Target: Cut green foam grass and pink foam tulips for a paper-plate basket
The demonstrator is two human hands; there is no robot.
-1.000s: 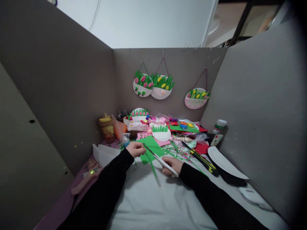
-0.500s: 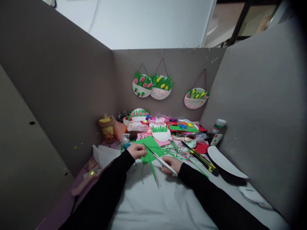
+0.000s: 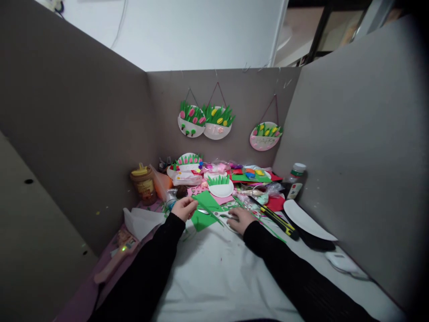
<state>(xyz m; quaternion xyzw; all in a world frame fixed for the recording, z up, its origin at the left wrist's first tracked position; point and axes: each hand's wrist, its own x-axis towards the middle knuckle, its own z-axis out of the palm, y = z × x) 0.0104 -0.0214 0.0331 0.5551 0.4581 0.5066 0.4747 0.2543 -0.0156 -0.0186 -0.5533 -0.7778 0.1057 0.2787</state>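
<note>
Through the head camera I have both bare hands over the middle of the white-covered table (image 3: 221, 281). My left hand (image 3: 183, 208) has its thumb and fingertips pinched together on 1 end of a narrow green paper strip (image 3: 210, 211), which slants down and to the right, towards me, over a green paper sheet (image 3: 201, 222). At my right hand (image 3: 241, 220) I see the fingers bent and slightly apart at the white handles of the scissors (image 3: 221, 214); I cannot tell whether they grip them or only rest there. The blades point left across the sheet, towards my left hand, and the strip crosses in front of the scissors

Just beyond the sheet sits a white paper plate (image 3: 221, 191) with a row of green paper grass along its pocket. To the right of my right hand I have a black-and-yellow utility knife (image 3: 279, 222) lying at a slant, then a cut white plate piece (image 3: 308, 221) by the side panel. On the left stand a brown cup (image 3: 145, 185) with a yellow lid and, nearer me, a pink corded tool (image 3: 115, 261) with a lit green light. 3 tulip-decorated plates (image 3: 217, 130) hang on the back panel (image 3: 241, 89)
</note>
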